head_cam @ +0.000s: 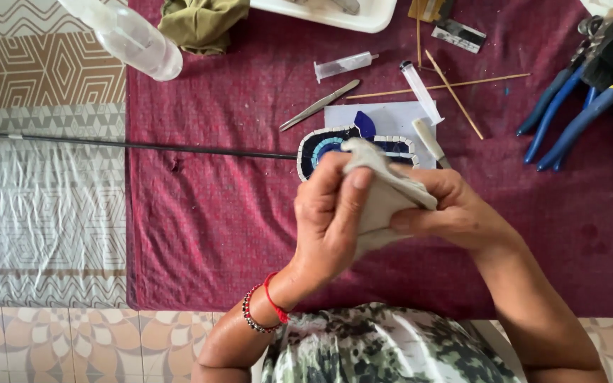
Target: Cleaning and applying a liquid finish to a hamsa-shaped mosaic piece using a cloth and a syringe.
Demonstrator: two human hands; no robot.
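- Holding a pale cloth [381, 195] between both hands, just above the worktop [207, 213]: left hand [331, 213] fingers [356, 188] pressed together on its near fold, right hand [455, 209] fingers pinching its far edge.
- Judgement: the cloth is best kept bunched tight, with a clean fold turned outward, so that wiping stays even and no corner snags a tile edge.
- Just behind the hands lies a mosaic [321, 145] of blue and white tiles on a white sheet [391, 117], partly hidden by the cloth.
- Beside it: a metal blade [318, 105], two syringes [344, 65], both apparently empty, and thin wooden sticks [438, 86].
- Right edge: blue-handled pliers [576, 106] in a heap.
- Far edge: a white tray [374, 18], contents mostly out of frame; a clear bottle [133, 35], contents cannot be told; an olive rag [203, 23].
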